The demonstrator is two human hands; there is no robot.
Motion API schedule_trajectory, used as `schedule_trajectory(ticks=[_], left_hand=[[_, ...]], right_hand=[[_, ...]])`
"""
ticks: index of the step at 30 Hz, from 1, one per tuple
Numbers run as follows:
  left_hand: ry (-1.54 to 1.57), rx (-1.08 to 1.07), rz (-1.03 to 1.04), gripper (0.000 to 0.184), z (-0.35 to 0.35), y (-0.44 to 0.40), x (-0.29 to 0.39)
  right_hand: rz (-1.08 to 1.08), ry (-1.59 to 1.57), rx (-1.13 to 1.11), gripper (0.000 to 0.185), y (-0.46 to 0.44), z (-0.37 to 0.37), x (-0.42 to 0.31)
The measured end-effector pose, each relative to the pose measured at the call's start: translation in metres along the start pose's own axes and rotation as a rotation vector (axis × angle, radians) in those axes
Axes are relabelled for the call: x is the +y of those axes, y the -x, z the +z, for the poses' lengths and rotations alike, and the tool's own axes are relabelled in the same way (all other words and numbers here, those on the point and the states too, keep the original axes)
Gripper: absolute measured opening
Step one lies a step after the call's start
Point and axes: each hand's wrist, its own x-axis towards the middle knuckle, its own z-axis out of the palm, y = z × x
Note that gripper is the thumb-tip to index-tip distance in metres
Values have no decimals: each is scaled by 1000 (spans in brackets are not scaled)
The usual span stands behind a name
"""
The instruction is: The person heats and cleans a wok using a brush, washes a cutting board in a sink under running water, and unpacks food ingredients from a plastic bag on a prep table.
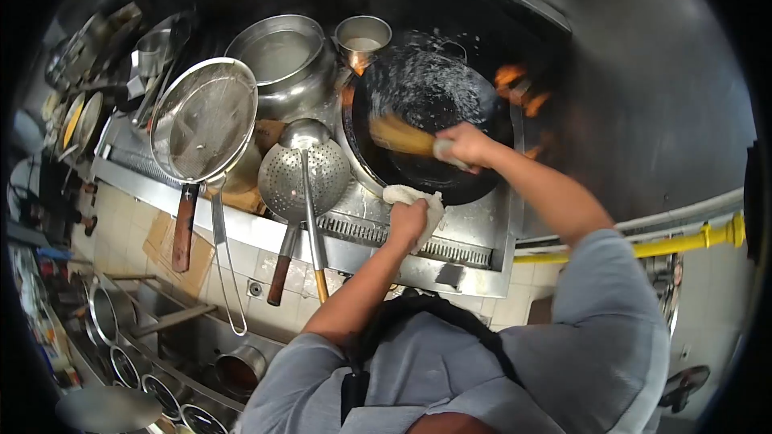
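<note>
A large black wok (474,181) sits on the stove, with splashing water in its upper part and flames beside it. My right hand (469,147) is closed round the pale handle of a bamboo brush (402,137), whose bristles are blurred over the left side of the wok. At the wok's near edge, my left hand (408,221) grips a folded white cloth (424,202) against the rim. The cloth hides part of the rim there.
Left of the wok stand a large metal pot (291,84), a small pot (363,32), a round mesh strainer (201,120), a perforated skimmer (301,181) and a ladle (305,135). Flames (519,90) rise at the right. A yellow pipe (667,247) runs along the right side.
</note>
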Motion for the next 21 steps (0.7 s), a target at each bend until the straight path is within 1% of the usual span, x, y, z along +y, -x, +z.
schedule_trajectory(ticks=[2, 3, 4, 6, 8, 9, 10, 12, 14, 16, 17, 18, 19, 20, 21], left_hand=[[-27, 15, 18, 51, 1, -3, -5], [-38, 12, 17, 51, 2, -4, -7], [-62, 17, 16, 52, 2, -5, -8], [-84, 32, 29, 53, 4, -7, -2], [-100, 23, -22, 54, 1, 3, 5], [-110, 40, 20, 55, 4, -13, -16], [-111, 41, 26, 55, 4, -14, -13], [-148, 17, 37, 56, 1, -8, -8], [-136, -18, 9, 56, -2, -2, 1], [-108, -37, -14, 56, -1, 0, 2], [-122, -3, 10, 56, 1, 1, 1], [-137, 36, 31, 56, 4, 1, 1], [-132, 43, 30, 56, 6, -2, 0], [-144, 57, 50, 56, 5, -4, -3], [-157, 69, 67, 56, 5, -5, -8]], right_hand=[[-158, 410, 57, 47, 46, -26, 16], [-183, 663, 141, 37, 34, -42, 37], [36, 723, 115, 35, 0, -61, 48], [181, 518, 386, 36, -51, -74, 28], [28, 74, 285, 44, -56, -50, -15], [-5, -153, 230, 46, -59, -24, -24], [-34, -381, 173, 48, -53, 4, -23], [-76, -385, -56, 54, -8, 24, -12], [-40, -200, -201, 55, 50, 12, 11], [14, -164, -227, 56, 70, -11, 3], [58, -131, -250, 57, 71, -21, 1], [-5, -147, -255, 46, 42, -23, 0], [113, -228, -187, 30, 19, -19, -24], [136, -308, -153, 23, -20, -16, -32], [177, -402, -44, 20, -64, -13, -32]])
